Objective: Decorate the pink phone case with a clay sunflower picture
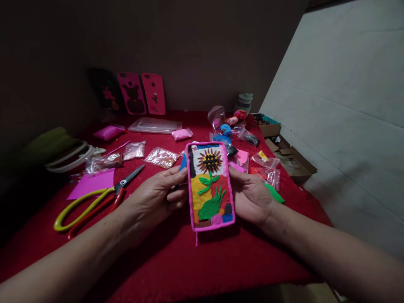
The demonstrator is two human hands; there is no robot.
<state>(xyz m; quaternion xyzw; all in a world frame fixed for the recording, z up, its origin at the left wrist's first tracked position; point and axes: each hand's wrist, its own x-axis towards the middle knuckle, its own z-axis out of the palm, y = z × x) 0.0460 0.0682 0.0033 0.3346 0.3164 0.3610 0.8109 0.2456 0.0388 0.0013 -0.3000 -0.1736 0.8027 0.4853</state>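
Between my two hands a phone case [204, 185] is held up above the red cloth, its decorated face toward me. It bears a clay sunflower, a green shape and patches of several colours, with a pink clay rim all round. A thin pink strand dangles from its lower left corner. My left hand [166, 189] grips the left edge, thumb near the front and fingers partly hidden behind. The right edge rests in my right hand [251, 195], whose fingers pass out of sight behind the case. Scissors [121, 185] with yellow and red handles lie partly open left of my left hand.
Three decorated cases, including a pink one [154, 94], lean on the back wall. Clear cases [154, 125] lie before them. Bags of clay [182, 134] and beads [161, 157] are scattered on the red cloth [202, 269]. Cardboard boxes [290, 158] stand at the right.
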